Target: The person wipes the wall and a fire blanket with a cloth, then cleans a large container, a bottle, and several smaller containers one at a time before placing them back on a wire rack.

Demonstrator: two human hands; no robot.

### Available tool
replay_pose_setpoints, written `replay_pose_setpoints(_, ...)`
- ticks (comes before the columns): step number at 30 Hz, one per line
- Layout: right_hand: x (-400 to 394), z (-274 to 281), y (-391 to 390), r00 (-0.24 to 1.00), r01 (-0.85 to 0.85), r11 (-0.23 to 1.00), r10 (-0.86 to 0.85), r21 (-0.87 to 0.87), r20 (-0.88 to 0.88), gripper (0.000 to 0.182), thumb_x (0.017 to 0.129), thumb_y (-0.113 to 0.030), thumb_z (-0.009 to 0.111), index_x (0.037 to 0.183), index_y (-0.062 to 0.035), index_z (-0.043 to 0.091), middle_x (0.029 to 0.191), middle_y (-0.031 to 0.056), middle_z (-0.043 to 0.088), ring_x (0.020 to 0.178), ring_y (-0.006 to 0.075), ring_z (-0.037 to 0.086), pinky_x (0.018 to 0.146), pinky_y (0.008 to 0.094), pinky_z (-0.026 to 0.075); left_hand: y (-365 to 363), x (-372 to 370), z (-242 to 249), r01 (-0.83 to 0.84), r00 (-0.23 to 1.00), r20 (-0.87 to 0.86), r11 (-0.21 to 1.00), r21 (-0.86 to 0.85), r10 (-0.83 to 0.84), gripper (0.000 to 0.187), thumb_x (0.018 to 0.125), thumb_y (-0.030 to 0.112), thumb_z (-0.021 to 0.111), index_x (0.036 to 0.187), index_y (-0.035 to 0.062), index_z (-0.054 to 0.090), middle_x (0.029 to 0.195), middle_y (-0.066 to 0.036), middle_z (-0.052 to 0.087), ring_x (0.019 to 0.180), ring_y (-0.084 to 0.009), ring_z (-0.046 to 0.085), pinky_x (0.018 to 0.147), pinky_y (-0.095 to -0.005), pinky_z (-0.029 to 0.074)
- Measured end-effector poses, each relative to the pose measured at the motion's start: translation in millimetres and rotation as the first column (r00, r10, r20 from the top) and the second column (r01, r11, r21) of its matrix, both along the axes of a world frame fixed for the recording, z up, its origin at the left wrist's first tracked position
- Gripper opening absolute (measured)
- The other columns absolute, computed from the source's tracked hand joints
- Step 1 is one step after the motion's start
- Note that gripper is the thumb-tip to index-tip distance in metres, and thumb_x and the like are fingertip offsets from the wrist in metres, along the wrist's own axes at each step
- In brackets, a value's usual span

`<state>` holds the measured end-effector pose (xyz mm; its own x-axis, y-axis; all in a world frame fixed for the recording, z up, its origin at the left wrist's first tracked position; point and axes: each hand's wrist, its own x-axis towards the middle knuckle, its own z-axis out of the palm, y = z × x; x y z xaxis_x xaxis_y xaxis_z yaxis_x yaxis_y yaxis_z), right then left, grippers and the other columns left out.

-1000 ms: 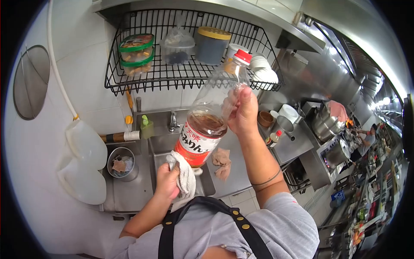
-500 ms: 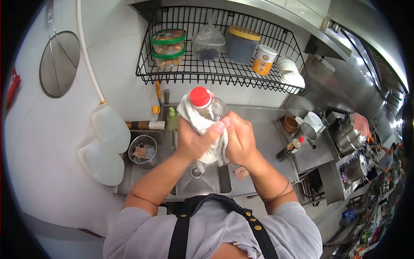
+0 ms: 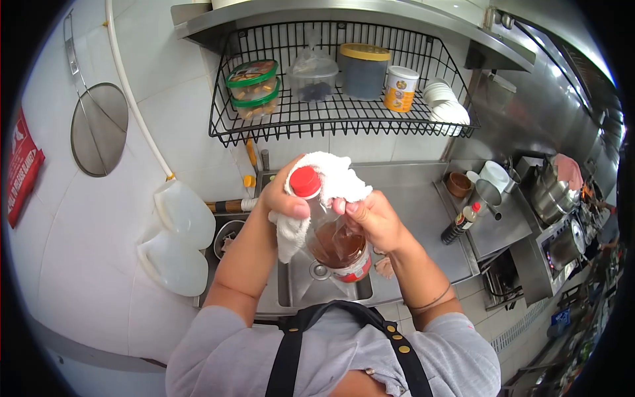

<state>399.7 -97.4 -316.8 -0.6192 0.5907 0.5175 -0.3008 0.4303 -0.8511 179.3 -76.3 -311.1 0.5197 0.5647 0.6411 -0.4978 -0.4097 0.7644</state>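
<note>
A clear plastic bottle (image 3: 340, 245) with a red cap (image 3: 305, 181) and reddish-brown contents is held tilted above the sink (image 3: 301, 291), its cap end toward the wall. My left hand (image 3: 284, 197) is closed round its upper part, with a white cloth (image 3: 331, 173) caught between palm and bottle. The cloth drapes behind the cap and hangs down on the left. Against the bottle's right side, my right hand (image 3: 378, 223) is closed, pinching the cloth's right end between thumb and fingers. Some of its fingertips are hidden.
Overhead hangs a black wire rack (image 3: 278, 135) with tubs, a can (image 3: 401, 89) and white bowls. A dark sauce bottle (image 3: 461, 223) stands on the right counter near a stove with pots. Left are a metal bin (image 3: 228, 239), plastic jugs and a hanging round strainer (image 3: 99, 130).
The bottle has tilted so its brown lower part and label now show. The cloth has spread up and right behind the cap. My right hand has moved right and lower; the view has shifted.
</note>
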Motion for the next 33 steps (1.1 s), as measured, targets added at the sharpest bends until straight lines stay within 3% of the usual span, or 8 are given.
replay_pose_setpoints(6,21.6,-3.6,24.6,0.964,-0.049,0.786,-0.125,-0.617,-0.236,0.049,0.104,-0.054,0.053,0.077,-0.0139,0.043,0.063,-0.0054,0.034,0.050,0.0069,0.028,0.045,0.0244,0.023,7.4,38.4,-36.5,0.257,0.846,0.506,0.702,-0.664,0.169,0.083,0.098,0.069,0.040,0.133,-0.0046,0.056,0.126,-0.022,0.066,0.115,-0.0356,0.065,0.105,-0.0469,0.050)
replay_pose_setpoints(10,39.9,8.0,32.7,0.905,0.038,0.836,-0.261,-0.547,-0.336,0.051,0.104,-0.056,0.051,0.080,-0.0121,0.044,0.065,-0.0037,0.035,0.053,0.0077,0.031,0.047,0.0239,0.025,-4.1,26.2,-113.8,0.162,0.790,0.410,0.488,-0.857,0.456,0.056,0.090,0.028,0.041,0.131,-0.0050,0.058,0.128,-0.021,0.065,0.119,-0.0360,0.063,0.110,-0.0482,0.047)
replay_pose_setpoints(17,44.8,14.9,43.0,0.841,0.159,0.869,-0.368,-0.470,-0.396,0.051,0.105,-0.055,0.051,0.079,-0.0119,0.042,0.066,-0.0032,0.033,0.053,0.0083,0.030,0.049,0.0253,0.026,-77.9,-19.5,-37.7,-0.357,0.886,0.270,0.927,-0.118,0.376,0.055,0.093,0.016,0.056,0.143,-0.0059,0.048,0.138,-0.023,0.059,0.129,-0.0340,0.059,0.111,-0.0461,0.047)
replay_pose_setpoints(20,34.7,22.2,39.4,0.824,0.107,0.875,-0.344,-0.472,-0.451,0.052,0.105,-0.056,0.051,0.078,-0.0119,0.042,0.064,-0.0035,0.032,0.053,0.0085,0.029,0.049,0.0250,0.025,-73.0,-1.8,-48.8,-0.678,0.672,0.069,0.574,0.459,0.738,0.075,0.084,0.037,0.081,0.144,0.0033,0.051,0.150,-0.015,0.052,0.136,-0.0335,0.053,0.114,-0.0485,0.042)
replay_pose_setpoints(22,21.0,25.5,27.1,0.866,0.053,0.878,-0.277,-0.476,-0.415,0.051,0.106,-0.053,0.050,0.077,-0.0113,0.042,0.064,-0.0032,0.032,0.052,0.0083,0.029,0.049,0.0246,0.025,-76.3,25.1,-64.5,-0.372,0.332,-0.339,0.453,0.810,0.880,0.089,0.079,0.028,0.088,0.149,-0.0010,0.041,0.144,-0.015,0.051,0.140,-0.0247,0.044,0.123,-0.0412,0.028)
replay_pose_setpoints(26,1.3,19.9,17.7,0.940,-0.169,0.941,0.065,-0.292,-0.334,0.050,0.107,-0.049,0.048,0.077,-0.0105,0.043,0.064,-0.0028,0.035,0.052,0.0084,0.030,0.048,0.0246,0.024,-61.6,51.2,-4.5,-0.616,0.786,0.113,0.786,0.055,0.608,0.113,0.067,0.032,0.098,0.152,-0.0034,0.033,0.139,-0.011,0.054,0.131,-0.0217,0.050,0.118,-0.0380,0.034)
replay_pose_setpoints(28,-10.1,19.7,10.9,0.916,-0.071,0.984,0.000,-0.161,-0.400,0.049,0.107,-0.048,0.047,0.077,-0.0097,0.045,0.063,-0.0025,0.038,0.050,0.0084,0.032,0.047,0.0247,0.023,-43.3,9.2,-8.9,-0.620,0.658,-0.116,0.623,0.476,0.744,0.086,0.083,0.035,0.086,0.147,-0.0024,0.044,0.139,-0.015,0.056,0.131,-0.0282,0.052,0.113,-0.0369,0.039)
replay_pose_setpoints(33,-10.3,45.7,21.8,0.783,-0.194,0.954,0.009,-0.230,-0.622,0.050,0.110,-0.050,0.039,0.080,-0.0102,0.049,0.061,-0.0037,0.035,0.047,0.0100,0.029,0.045,0.0282,0.025,-23.0,3.8,-58.2,-0.459,0.864,-0.145,0.873,0.163,0.482,0.088,0.079,0.031,0.087,0.147,-0.0022,0.043,0.142,-0.014,0.055,0.132,-0.0220,0.051,0.113,-0.0368,0.039)
